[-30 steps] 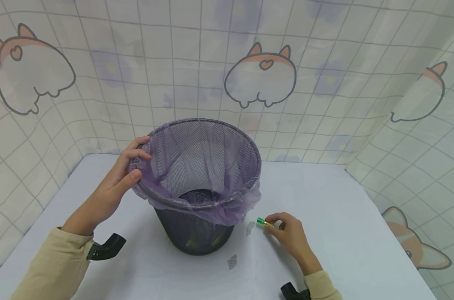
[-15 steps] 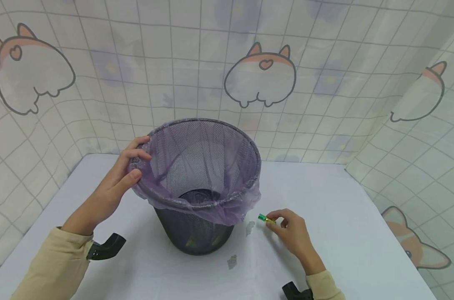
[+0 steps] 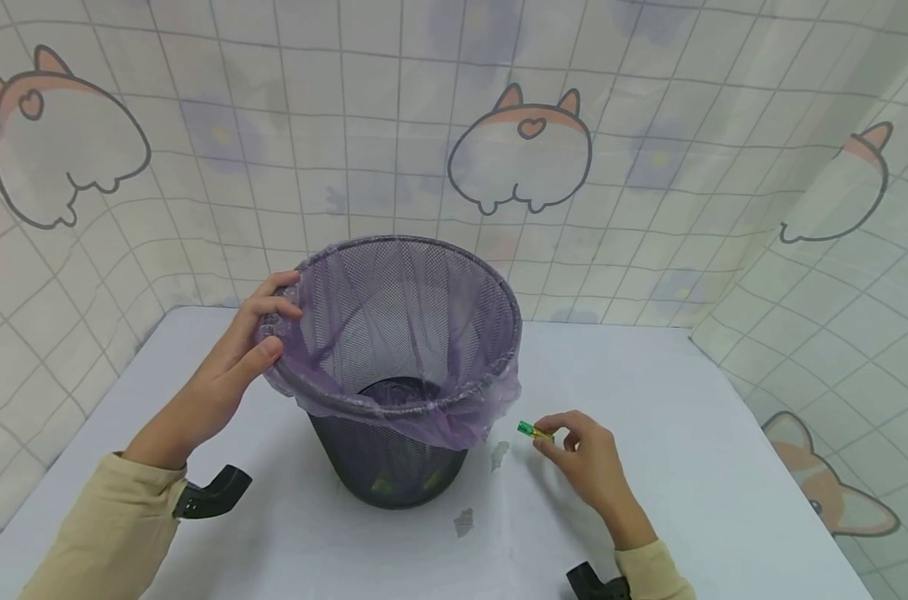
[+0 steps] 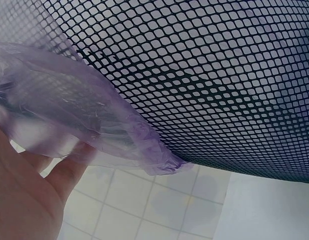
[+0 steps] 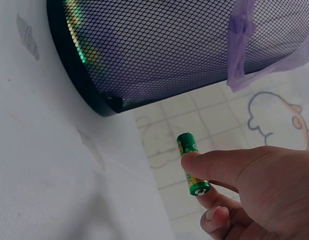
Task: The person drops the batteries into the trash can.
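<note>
A black mesh wastebasket (image 3: pixel 386 475) stands on the table, tilted slightly, lined with a thin purple plastic bag (image 3: pixel 454 429) folded over its rim. My left hand (image 3: pixel 217 387) grips the rim and bag at the left side; in the left wrist view its fingers (image 4: pixel 67 172) lie partly behind the bag. Off the basket's right side, my right hand (image 3: pixel 584 462) pinches a green and yellow battery (image 3: pixel 526 428) between thumb and fingers, above the table. In the right wrist view the battery (image 5: pixel 187 142) shows its metal nub toward the hand.
Some green and gold shiny things (image 5: pixel 77 35) show through the mesh near the basket's bottom. Two grey patches (image 3: pixel 464 522) mark the white table (image 3: pixel 671 417). A tiled-pattern curtain (image 3: pixel 348 125) with cartoon dogs encloses the back and sides.
My right hand, with the battery, has risen a little and shifted slightly right in the head view. My left hand and the wastebasket have stayed in place.
</note>
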The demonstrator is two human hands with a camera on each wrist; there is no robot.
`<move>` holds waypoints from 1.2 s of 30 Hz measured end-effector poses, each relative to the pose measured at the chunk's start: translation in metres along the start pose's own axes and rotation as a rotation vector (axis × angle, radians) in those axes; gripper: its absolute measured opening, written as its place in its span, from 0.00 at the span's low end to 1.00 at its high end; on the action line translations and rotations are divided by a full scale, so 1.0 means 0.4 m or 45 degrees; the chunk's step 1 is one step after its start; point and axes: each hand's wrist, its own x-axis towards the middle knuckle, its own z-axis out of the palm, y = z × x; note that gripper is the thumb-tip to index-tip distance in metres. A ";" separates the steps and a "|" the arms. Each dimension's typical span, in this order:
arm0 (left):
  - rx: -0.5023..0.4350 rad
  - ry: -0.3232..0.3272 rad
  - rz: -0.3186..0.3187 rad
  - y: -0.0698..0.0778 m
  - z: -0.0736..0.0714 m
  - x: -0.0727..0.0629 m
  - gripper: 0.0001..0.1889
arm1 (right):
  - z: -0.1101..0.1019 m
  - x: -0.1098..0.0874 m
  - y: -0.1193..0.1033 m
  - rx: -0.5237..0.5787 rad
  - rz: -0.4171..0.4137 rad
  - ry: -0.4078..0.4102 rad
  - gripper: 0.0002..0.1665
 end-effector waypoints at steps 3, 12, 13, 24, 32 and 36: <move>0.000 0.004 0.003 0.000 0.000 0.001 0.15 | -0.004 0.001 -0.004 0.011 -0.013 0.006 0.11; 0.001 0.005 -0.005 -0.001 0.000 0.000 0.16 | -0.018 -0.002 -0.019 0.021 -0.010 0.023 0.11; 0.002 0.004 -0.005 -0.001 0.000 0.000 0.16 | -0.020 -0.003 -0.021 0.016 -0.010 0.025 0.11; -0.012 0.014 -0.004 0.001 0.002 -0.001 0.15 | -0.042 -0.004 -0.048 0.013 -0.078 0.073 0.11; -0.004 0.014 -0.009 0.000 0.001 -0.001 0.15 | -0.055 -0.002 -0.057 -0.004 -0.125 0.105 0.13; 0.002 0.013 -0.014 -0.001 0.001 -0.001 0.15 | -0.063 0.000 -0.064 -0.018 -0.150 0.122 0.13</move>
